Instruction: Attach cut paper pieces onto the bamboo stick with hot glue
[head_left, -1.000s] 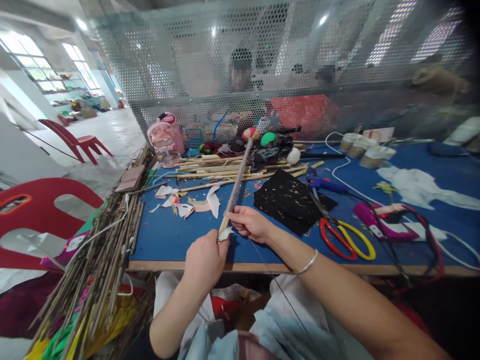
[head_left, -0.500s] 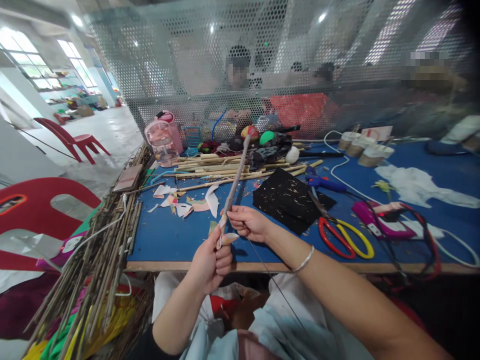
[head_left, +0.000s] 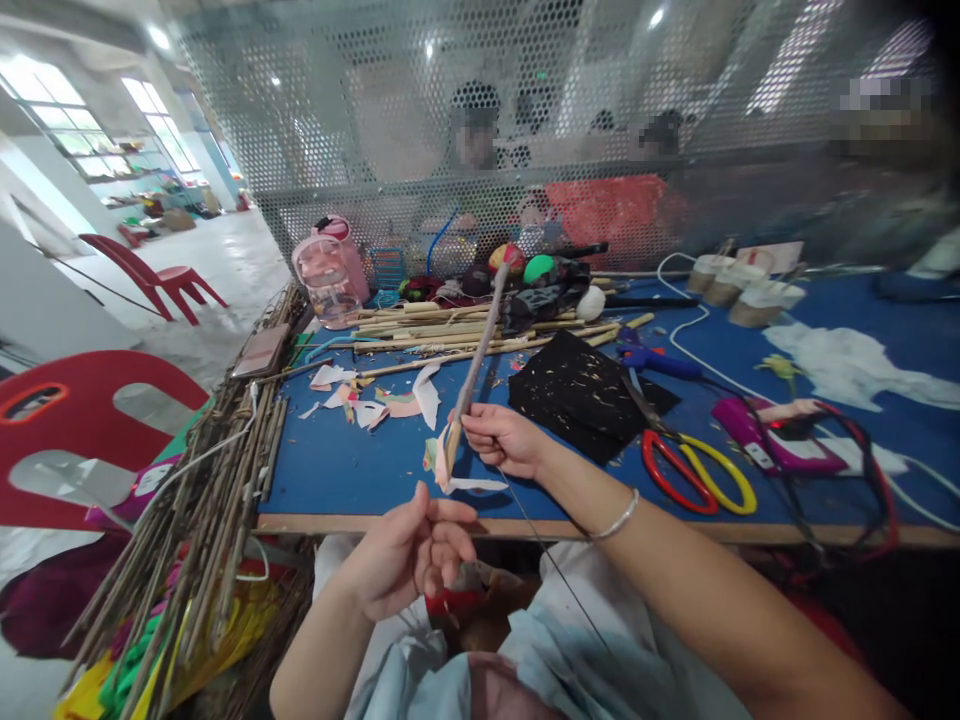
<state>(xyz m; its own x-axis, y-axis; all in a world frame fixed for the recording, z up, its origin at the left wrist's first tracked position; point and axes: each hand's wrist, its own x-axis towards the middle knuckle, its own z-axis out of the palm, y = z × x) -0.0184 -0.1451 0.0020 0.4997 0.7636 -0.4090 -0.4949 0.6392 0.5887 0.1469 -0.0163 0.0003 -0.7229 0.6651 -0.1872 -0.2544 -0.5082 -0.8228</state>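
Observation:
My right hand point(head_left: 501, 438) is closed on a greyish stick point(head_left: 481, 352) near its lower end, holding it slanted above the blue table. Strips of pale cloth or paper point(head_left: 444, 462) hang loosely about the stick's near end, one tail pointing right. A thin dark cord point(head_left: 541, 540) runs from below my right hand down to my lap. My left hand point(head_left: 420, 550) is just below the near end, apart from it, palm turned up and fingers spread, holding nothing. Scraps of pale cloth or paper point(head_left: 405, 405) lie left of the stick.
Scissors point(head_left: 697, 470) with red and yellow handles, a black cloth point(head_left: 581, 395) and a blue glue gun point(head_left: 660, 362) lie to the right. Peeled sticks point(head_left: 435, 328) lie behind. A bundle of brown sticks point(head_left: 217, 510) juts past the table's left edge. A perforated screen point(head_left: 405, 130) closes off the back.
My left hand has let go of the stick's near end and drawn back downward, its fingers opening. The wrapped strips now hang looser. My right hand still holds the stick.

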